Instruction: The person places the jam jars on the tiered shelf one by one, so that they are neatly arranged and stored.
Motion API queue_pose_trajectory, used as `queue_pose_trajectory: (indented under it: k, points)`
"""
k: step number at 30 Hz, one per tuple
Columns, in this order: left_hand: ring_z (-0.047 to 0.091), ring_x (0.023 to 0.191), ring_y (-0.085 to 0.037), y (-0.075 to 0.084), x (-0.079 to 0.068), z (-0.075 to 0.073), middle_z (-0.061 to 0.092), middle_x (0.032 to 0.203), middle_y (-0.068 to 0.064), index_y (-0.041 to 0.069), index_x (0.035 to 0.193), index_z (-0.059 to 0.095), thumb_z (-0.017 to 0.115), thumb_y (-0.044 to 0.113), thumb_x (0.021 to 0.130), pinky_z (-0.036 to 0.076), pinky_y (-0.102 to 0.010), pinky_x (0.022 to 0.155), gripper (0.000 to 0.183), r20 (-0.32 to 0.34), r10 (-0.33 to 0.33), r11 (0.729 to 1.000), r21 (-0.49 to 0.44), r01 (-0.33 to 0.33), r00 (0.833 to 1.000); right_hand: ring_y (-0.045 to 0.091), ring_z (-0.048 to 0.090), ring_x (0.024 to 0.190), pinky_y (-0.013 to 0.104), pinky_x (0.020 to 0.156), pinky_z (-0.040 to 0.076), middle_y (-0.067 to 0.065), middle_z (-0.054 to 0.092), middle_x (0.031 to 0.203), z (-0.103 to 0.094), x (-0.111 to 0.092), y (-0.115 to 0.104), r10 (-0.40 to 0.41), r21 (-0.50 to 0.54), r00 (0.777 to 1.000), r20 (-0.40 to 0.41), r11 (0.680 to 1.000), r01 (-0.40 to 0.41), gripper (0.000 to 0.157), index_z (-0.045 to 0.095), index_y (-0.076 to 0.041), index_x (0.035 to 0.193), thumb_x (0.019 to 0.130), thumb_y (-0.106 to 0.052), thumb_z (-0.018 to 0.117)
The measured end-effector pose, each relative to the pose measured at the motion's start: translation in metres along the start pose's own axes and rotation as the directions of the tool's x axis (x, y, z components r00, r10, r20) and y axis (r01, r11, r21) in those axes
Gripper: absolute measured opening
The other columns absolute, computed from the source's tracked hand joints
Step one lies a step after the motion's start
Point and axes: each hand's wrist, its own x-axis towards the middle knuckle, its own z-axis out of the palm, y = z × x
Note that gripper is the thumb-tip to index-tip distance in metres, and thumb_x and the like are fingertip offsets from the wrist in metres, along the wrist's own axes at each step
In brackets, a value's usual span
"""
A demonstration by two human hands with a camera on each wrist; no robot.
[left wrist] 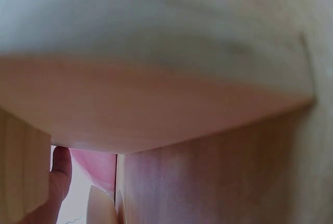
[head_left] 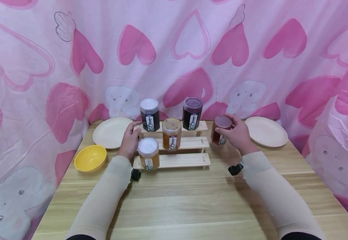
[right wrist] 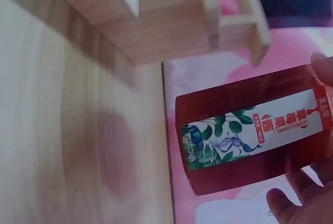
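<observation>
My right hand (head_left: 239,135) grips a hexagonal jar of red strawberry jam (head_left: 221,130) near its lid, just right of a three-step wooden display rack (head_left: 189,161). In the right wrist view the jam jar (right wrist: 250,130) shows its label, raised off the table. My left hand (head_left: 129,141) holds the rack's left end, thumb and index finger at the top step; in the left wrist view a finger (left wrist: 61,169) shows behind the wood. On the rack stand a white-lidded dark jar (head_left: 150,116), a purple-lidded dark jar (head_left: 192,115), an amber jar (head_left: 172,135) and a white-lidded yellow jar (head_left: 148,154).
A cream plate (head_left: 103,133) lies behind my left hand, with a yellow bowl (head_left: 90,158) in front of it. Another cream plate (head_left: 267,131) is right of my right hand. A pink heart-patterned curtain (head_left: 174,40) hangs along the wooden table's (head_left: 177,206) back edge.
</observation>
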Motion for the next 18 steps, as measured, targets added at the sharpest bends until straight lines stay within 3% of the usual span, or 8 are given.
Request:
queue_pose_trajectory:
  k: [2,7,15,18]
  points:
    - [0.035,0.143,-0.026,0.0,0.0,0.001,0.034,0.166,-0.003,0.025,0.148,0.051,0.043,0.028,0.113,0.028,-0.052,0.122,0.037,0.0,0.003,1.0,0.005,-0.003,1.0,0.039,0.053,0.139,0.056,0.114,0.045,0.019,0.054,0.154,-0.004,-0.008,-0.006,-0.003,-0.017,1.0,0.005,1.0,0.003,0.081,0.051,-0.011,0.155,0.086,-0.025,0.09]
    - [0.031,0.149,-0.029,0.0,0.0,0.002,0.035,0.167,-0.003,0.02,0.15,0.051,0.044,0.024,0.112,0.025,-0.053,0.124,0.039,0.006,0.031,0.999,0.013,-0.031,0.999,0.037,0.054,0.139,0.054,0.114,0.045,0.017,0.053,0.155,-0.011,-0.03,-0.019,0.005,-0.008,1.0,0.017,1.0,-0.005,0.08,0.053,-0.01,0.153,0.084,-0.025,0.09]
    - [0.021,0.157,-0.023,0.002,-0.001,0.001,0.031,0.171,0.004,0.019,0.149,0.052,0.044,0.023,0.112,0.019,-0.055,0.128,0.038,0.001,0.033,0.999,0.028,-0.033,0.999,0.028,0.06,0.125,0.03,0.099,0.049,0.014,0.065,0.14,-0.002,-0.063,-0.039,0.01,0.005,0.998,0.063,1.0,-0.011,0.077,0.055,-0.009,0.15,0.084,-0.026,0.091]
    - [0.021,0.157,-0.023,0.002,0.0,-0.001,0.028,0.172,0.003,0.02,0.15,0.051,0.044,0.023,0.112,0.02,-0.054,0.128,0.039,0.005,0.029,0.999,0.02,-0.029,1.0,0.028,0.061,0.124,0.031,0.098,0.049,0.014,0.065,0.139,0.004,-0.071,-0.046,0.003,0.016,0.998,0.066,1.0,-0.004,0.077,0.055,-0.008,0.15,0.084,-0.025,0.091]
